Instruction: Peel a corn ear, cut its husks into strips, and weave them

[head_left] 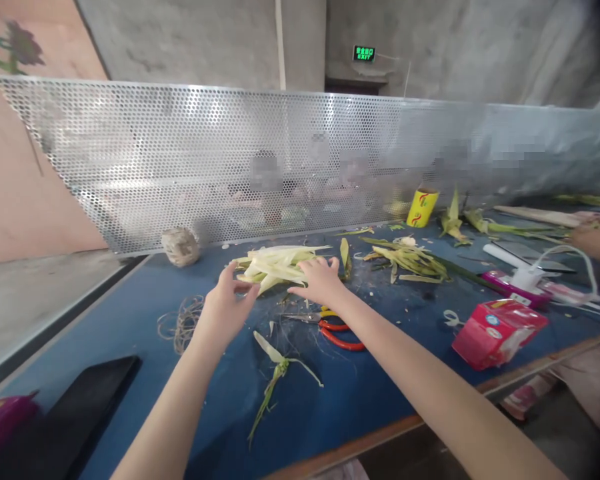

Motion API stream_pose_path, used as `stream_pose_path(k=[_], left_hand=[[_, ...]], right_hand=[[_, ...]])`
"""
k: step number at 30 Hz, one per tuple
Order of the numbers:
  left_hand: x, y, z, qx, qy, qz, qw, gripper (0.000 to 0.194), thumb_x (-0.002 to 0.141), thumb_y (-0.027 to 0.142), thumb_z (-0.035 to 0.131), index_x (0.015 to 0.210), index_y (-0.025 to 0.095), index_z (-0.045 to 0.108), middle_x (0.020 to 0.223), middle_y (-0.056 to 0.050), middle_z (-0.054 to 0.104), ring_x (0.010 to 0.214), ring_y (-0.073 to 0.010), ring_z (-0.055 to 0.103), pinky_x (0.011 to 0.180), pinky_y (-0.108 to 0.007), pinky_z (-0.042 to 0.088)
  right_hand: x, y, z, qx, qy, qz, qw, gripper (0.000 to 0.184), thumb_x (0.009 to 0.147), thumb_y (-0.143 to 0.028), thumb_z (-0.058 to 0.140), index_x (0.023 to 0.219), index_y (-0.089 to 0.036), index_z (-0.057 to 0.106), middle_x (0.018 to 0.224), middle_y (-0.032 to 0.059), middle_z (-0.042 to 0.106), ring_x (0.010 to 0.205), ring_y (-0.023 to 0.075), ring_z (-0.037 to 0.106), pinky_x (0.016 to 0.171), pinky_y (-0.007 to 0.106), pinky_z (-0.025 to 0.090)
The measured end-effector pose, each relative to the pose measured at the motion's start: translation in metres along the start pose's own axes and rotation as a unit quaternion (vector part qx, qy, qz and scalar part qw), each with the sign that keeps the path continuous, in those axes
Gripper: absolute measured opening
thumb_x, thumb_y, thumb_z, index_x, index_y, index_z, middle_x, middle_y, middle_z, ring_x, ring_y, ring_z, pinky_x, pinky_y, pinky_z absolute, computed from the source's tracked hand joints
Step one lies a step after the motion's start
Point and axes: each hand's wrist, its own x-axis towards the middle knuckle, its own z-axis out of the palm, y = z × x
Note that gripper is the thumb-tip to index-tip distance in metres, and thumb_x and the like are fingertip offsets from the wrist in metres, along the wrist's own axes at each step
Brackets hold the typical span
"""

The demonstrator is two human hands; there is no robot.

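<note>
A pile of pale yellow-green corn husks (275, 263) lies on the blue table, between my two hands. My left hand (227, 297) is curled about its left end, with the thumb in front and the other fingers partly hidden by the husks. At the right end, my right hand (323, 280) has its bent fingers and thumb against the husks. Just below them are scissors (337, 330) with red and yellow handles, lying on the table. Nearer to me is a torn green stalk piece (277, 370) with a strip of husk.
Tangled twine (183, 323) and a twine roll (180, 247) are at left, near a black flat object (85, 407). More husks (410, 260), a yellow can (423, 207) and a red packet (497, 331) stand right. A perforated metal screen (180, 147) borders the far edge. Another person's hand (597, 237) is far right.
</note>
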Motion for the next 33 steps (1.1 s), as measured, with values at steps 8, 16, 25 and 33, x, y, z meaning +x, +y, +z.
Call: stream_pose_path(k=[8,16,25,33], left_hand=[[-0.007,-0.023,0.005,0.041,-0.116,0.051,0.991,0.063,0.072,0.031,0.053,0.131,0.014,0.036,0.082,-0.004,0.070,0.093,-0.0250,0.063,0.081,-0.034,0.043],[-0.007,-0.031,0.001,0.097,-0.169,-0.028,0.980,0.052,0.082,0.031,0.043,0.132,0.016,0.037,0.063,-0.002,0.068,0.086,-0.0255,0.065,0.078,-0.036,0.044],[-0.009,-0.031,0.005,0.205,-0.177,-0.021,0.962,0.044,0.083,0.027,0.043,0.127,0.016,0.043,0.086,-0.007,0.071,0.099,-0.0250,0.061,0.100,-0.047,0.028],[-0.008,-0.029,0.010,0.213,-0.165,-0.016,0.963,0.046,0.086,0.022,0.034,0.131,0.013,0.037,0.085,-0.008,0.072,0.097,-0.0256,0.062,0.103,-0.052,0.019]], right_hand=[[0.029,-0.006,0.008,-0.045,-0.066,-0.004,0.997,0.018,0.070,-0.014,0.055,0.085,-0.019,0.065,0.086,0.0085,0.067,0.097,0.0290,0.053,0.088,0.050,0.023],[0.074,0.001,-0.012,-0.064,-0.003,0.030,0.997,0.027,0.080,-0.015,0.043,0.096,-0.022,0.064,0.103,0.0094,0.061,0.099,0.0265,0.051,0.086,0.049,0.026],[0.096,0.014,-0.010,-0.046,-0.042,-0.017,0.998,0.060,0.069,-0.049,0.064,0.124,-0.032,0.048,0.126,0.0085,0.051,0.112,0.0312,0.042,0.088,0.046,0.029],[0.058,0.042,-0.037,-0.079,0.015,0.091,0.993,0.026,0.086,-0.034,0.042,0.100,-0.024,0.061,0.120,0.0124,0.052,0.111,0.0315,0.040,0.086,0.048,0.025]])
